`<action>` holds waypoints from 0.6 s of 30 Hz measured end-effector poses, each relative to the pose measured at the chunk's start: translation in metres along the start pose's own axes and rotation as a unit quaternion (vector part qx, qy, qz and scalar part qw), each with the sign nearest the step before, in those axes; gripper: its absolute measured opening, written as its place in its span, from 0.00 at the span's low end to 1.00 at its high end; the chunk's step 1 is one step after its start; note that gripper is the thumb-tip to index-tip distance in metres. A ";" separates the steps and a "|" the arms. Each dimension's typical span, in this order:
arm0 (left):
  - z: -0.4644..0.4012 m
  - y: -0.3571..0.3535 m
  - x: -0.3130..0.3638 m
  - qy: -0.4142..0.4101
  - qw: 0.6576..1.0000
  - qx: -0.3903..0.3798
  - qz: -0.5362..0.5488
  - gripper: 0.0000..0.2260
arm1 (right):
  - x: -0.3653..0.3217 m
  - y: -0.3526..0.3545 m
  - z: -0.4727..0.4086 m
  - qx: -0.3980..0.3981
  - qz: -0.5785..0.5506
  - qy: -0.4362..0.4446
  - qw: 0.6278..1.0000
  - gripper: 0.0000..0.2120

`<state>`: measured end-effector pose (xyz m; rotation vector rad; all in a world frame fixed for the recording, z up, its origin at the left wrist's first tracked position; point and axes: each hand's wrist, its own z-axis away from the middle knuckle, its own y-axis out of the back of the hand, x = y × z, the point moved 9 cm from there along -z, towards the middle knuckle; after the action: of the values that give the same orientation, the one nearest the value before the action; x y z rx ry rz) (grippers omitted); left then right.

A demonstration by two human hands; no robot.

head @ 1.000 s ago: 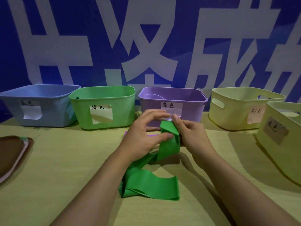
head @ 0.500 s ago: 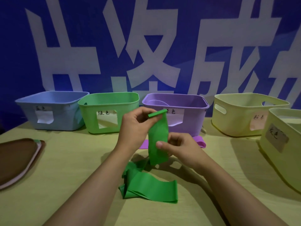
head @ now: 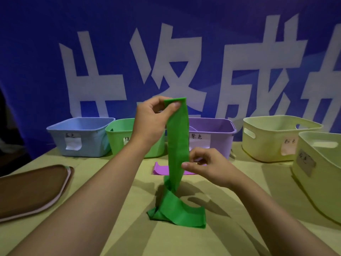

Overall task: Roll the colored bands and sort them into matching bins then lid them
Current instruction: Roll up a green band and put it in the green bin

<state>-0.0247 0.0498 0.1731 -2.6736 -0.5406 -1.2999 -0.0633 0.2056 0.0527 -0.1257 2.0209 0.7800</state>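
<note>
Left hand [head: 151, 117] raised, pinching green band [head: 178, 145] top

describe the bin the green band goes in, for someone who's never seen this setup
Bins stand in a row along the table's far edge, under the blue banner. The green bin is second from the left, between the blue bin and the purple bin. It is the only green one; the left hand partly hides it.

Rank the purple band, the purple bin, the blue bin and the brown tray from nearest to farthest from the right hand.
From the right hand:
1. purple band, on the table just beside it
2. purple bin, behind it
3. blue bin, back left
4. brown tray, far left edge
</note>
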 end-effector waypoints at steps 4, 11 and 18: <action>-0.002 0.001 0.018 -0.005 1.000 0.003 0.010 0.02 | -0.008 -0.004 0.013 -0.014 -0.005 -0.024 1.000 0.11; -0.002 -0.003 0.043 -0.020 1.000 0.003 0.015 0.02 | -0.011 -0.005 0.040 -0.012 -0.037 -0.042 0.998 0.08; 0.001 -0.008 0.035 0.005 1.000 -0.007 0.026 0.07 | -0.001 -0.012 0.067 -0.050 -0.169 -0.089 0.980 0.15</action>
<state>-0.0070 0.0665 0.1992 -2.6717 -0.4594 -1.3086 -0.0084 0.2343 0.0237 -0.4312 1.7303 0.6509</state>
